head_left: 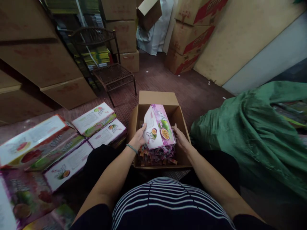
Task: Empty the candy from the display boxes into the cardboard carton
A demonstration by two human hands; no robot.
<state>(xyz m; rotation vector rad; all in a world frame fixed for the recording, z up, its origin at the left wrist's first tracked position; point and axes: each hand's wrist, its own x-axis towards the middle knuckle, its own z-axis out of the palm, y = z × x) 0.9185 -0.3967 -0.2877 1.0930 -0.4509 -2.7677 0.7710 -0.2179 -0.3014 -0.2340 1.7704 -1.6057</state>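
I hold a pink and white printed carton with fruit pictures, tilted over an open brown cardboard box on the floor in front of me. My left hand grips the carton's left edge, fingers wrapped round it. On the right side, my right hand supports the carton, fingers curled against it. Many small coloured sachets lie heaped in the box just under the carton's open lower end.
Several flat printed cartons lie spread on the floor at my left. A green tarp-covered heap fills the right. A wire rack and stacked cardboard boxes stand behind, with dark carpet between.
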